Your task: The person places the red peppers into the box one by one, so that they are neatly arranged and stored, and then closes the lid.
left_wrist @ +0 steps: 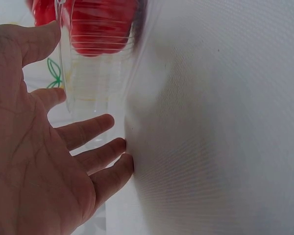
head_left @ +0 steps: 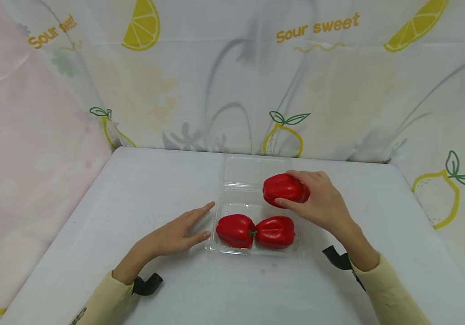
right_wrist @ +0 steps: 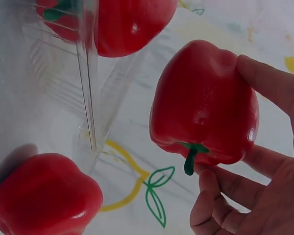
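Observation:
My right hand (head_left: 318,201) grips a red bell pepper (head_left: 282,188) between thumb and fingers, above the back right of a clear plastic clamshell box (head_left: 236,208). In the right wrist view the held pepper's green stem (right_wrist: 189,161) shows. Two more red bell peppers, a left one (head_left: 234,231) and a right one (head_left: 276,232), lie side by side in the front of the box, stems facing. My left hand (head_left: 173,234) is beside the box's left edge, fingers extended and holding nothing. Whether its thumb touches the box wall, I cannot tell.
The box's lid (head_left: 253,170) lies folded back toward the rear table edge. Another red bell pepper (right_wrist: 46,193) rests outside the box, mostly hidden by my right hand in the head view. A lemon-print cloth (head_left: 232,81) hangs behind the white table (head_left: 155,180).

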The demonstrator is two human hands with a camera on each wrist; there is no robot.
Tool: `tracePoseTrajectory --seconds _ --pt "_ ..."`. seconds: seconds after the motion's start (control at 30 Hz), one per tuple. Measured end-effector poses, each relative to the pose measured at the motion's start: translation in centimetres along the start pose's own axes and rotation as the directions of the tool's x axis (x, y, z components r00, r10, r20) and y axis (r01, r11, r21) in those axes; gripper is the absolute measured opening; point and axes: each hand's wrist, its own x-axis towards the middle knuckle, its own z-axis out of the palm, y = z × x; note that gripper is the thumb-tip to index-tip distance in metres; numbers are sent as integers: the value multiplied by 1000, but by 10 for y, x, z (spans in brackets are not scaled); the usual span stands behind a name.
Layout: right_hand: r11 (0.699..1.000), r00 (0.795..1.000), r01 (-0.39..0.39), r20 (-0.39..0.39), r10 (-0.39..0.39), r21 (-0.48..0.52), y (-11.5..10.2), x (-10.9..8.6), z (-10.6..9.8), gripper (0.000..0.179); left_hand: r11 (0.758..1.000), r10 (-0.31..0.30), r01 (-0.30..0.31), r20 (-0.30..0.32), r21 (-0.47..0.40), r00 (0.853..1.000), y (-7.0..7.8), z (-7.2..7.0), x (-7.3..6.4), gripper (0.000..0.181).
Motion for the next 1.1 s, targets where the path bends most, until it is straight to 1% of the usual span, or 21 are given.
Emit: tracePoseTrajectory --seconds 0.4,0.83,1.1 --pt "1000 999 3 48 -3 -1 -17 8 9 68 1000 5 -5 -5 -3 1000 -1 1 0 76" --pt "999 990 -45 135 48 -25 -36 16 22 71 1000 -9 9 2 -6 1000 0 0 0 76" --pt "998 984 -32 174 40 -49 -44 17 31 72 1000 -16 16 6 -10 1000 -1 1 1 76"
